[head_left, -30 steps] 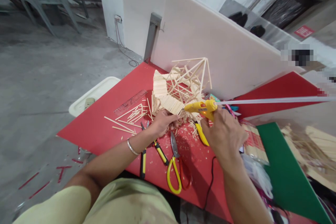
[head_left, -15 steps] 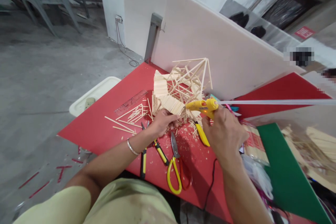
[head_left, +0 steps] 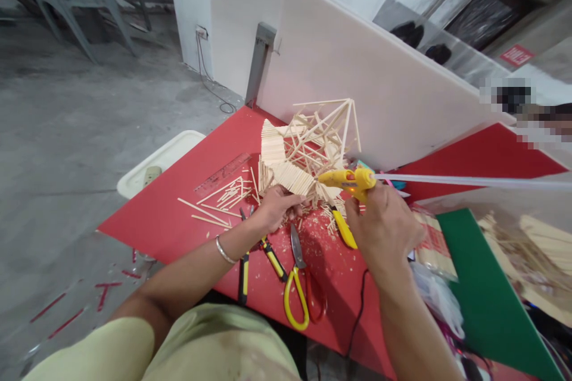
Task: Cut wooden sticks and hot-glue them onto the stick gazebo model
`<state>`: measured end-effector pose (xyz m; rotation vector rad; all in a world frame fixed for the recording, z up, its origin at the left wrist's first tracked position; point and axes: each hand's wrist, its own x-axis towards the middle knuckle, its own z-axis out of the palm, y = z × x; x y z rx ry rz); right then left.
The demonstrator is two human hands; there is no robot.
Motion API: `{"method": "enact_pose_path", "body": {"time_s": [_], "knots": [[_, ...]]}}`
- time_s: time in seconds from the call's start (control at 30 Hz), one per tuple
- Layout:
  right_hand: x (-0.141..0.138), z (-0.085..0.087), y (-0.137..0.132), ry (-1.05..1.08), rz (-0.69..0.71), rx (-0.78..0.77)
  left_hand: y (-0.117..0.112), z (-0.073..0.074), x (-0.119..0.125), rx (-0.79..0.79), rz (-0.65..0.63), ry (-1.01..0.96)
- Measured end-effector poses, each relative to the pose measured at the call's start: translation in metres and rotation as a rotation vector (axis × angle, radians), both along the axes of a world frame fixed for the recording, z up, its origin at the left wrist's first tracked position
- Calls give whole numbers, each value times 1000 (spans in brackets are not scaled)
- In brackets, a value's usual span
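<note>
My right hand [head_left: 386, 223] is wrapped round the grip of a yellow hot glue gun [head_left: 346, 181]. A long clear glue stick [head_left: 451, 180] juts out of the gun's back to the right. The nozzle meets or hovers at the right end of a curved band of pale wooden sticks, part of a wooden stick model [head_left: 290, 175]. At the front edge of that band, my left hand [head_left: 282, 205] pinches the model, its fingertips partly hidden. Behind the band rises an open frame of thin sticks [head_left: 324, 131]. Short stick pieces lie heaped below the nozzle.
Scissors [head_left: 298, 274] with yellow and red handles, pliers [head_left: 273, 259] and a yellow-handled cutter [head_left: 344, 229] lie on the red tabletop [head_left: 179, 220]. Loose sticks [head_left: 232, 193] and a clear ruler [head_left: 223, 172] are at left. A white partition [head_left: 357, 71] stands behind; a green board [head_left: 491, 292] is at right.
The glue gun and my right hand have shifted very slightly to the right, and the glue stick's outer end has dipped a little. My left hand has stayed in place on the model.
</note>
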<state>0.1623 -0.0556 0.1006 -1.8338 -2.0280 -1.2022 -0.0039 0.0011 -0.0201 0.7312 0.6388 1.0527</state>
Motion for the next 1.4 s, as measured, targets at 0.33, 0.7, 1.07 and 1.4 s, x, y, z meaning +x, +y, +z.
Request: {"method": "enact_pose_path", "body": {"time_s": [0.33, 0.7, 1.07, 1.4], "knots": [[0, 3, -4, -59, 19, 33, 1, -3, 0, -8, -13, 26], [-1, 1, -2, -59, -6, 15, 2, -4, 1, 20, -18, 5], [-1, 0, -2, -25, -14, 2, 0, 1, -1, 32, -51, 38], [-3, 2, -2, -32, -30, -1, 0, -2, 3, -5, 11, 63]]}}
